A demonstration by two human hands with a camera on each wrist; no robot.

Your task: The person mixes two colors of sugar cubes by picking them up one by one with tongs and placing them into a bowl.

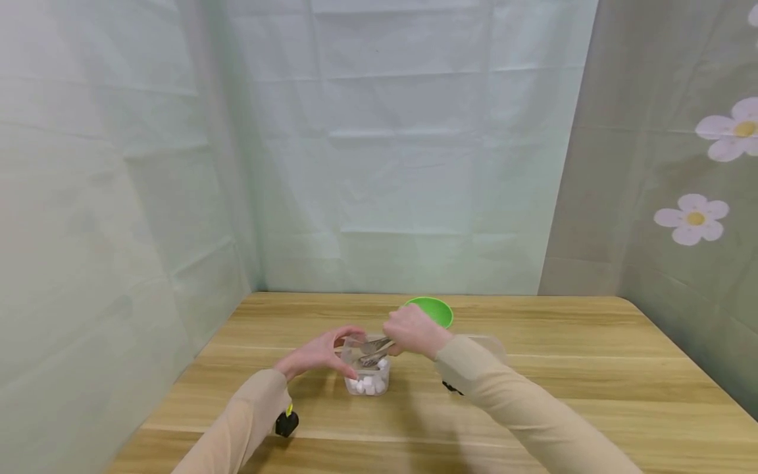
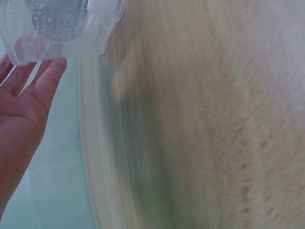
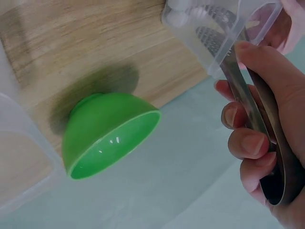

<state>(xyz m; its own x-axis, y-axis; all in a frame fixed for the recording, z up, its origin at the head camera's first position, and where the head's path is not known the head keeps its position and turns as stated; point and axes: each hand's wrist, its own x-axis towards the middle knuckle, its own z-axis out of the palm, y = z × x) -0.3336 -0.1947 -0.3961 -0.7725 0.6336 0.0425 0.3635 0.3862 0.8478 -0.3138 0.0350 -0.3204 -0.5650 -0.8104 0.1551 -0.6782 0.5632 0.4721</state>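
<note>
Small white lumps [image 1: 369, 384] lie in a clear plastic container [image 1: 379, 374] on the table. My left hand [image 1: 316, 352] grips the container from the left, thumb at the near side and fingers behind; the left wrist view shows its fingertips against the plastic wall. My right hand [image 1: 414, 329] holds metal tongs [image 3: 242, 93], fingers curled round the handles. Their perforated tips reach down into the container, spread apart in the right wrist view. A green bowl [image 1: 436, 311] stands just beyond my right hand, its inside bare in the right wrist view.
A translucent plastic piece [image 1: 491, 343], a lid or tray, lies right of the bowl, partly behind my right forearm. The wooden table [image 1: 580, 368] meets a pale cloth [image 1: 414, 197] at its back edge. Black devices sit at both wrists.
</note>
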